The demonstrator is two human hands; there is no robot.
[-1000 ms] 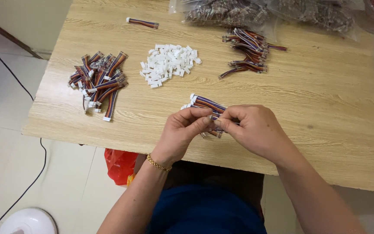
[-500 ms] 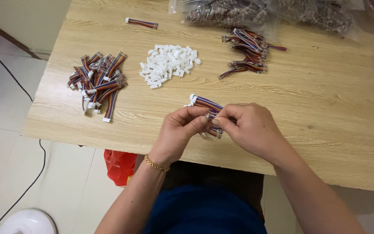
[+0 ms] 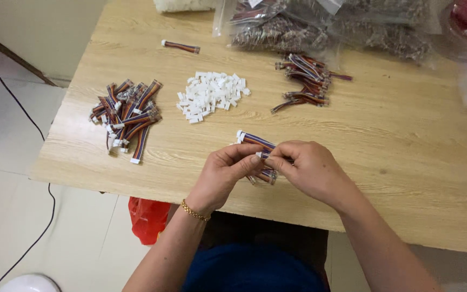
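A small bunch of striped wires with white plugs on the end is held just above the near part of the tabletop. It is pinched between both hands. The left hand is closed on it from one side, and the right hand is closed on it from the other. What the fingertips do where they meet cannot be seen well.

The wires are thin, so one could be bent or pulled out of its plug if it is tugged too hard. The bunch is held near the tabletop edge, so a piece could be dropped to the floor if the grip slips.

A heap of white plugs is seen further up the tabletop. It could be knocked and scattered by a sleeve or an arm. A pile of wires with plugs lies to the left. Another pile of wires lies to the right, and one lone wire lies at the far side.

Clear bags are laid at the far edge. They are filled with more dark wires. They look shut, but this cannot be told for sure.
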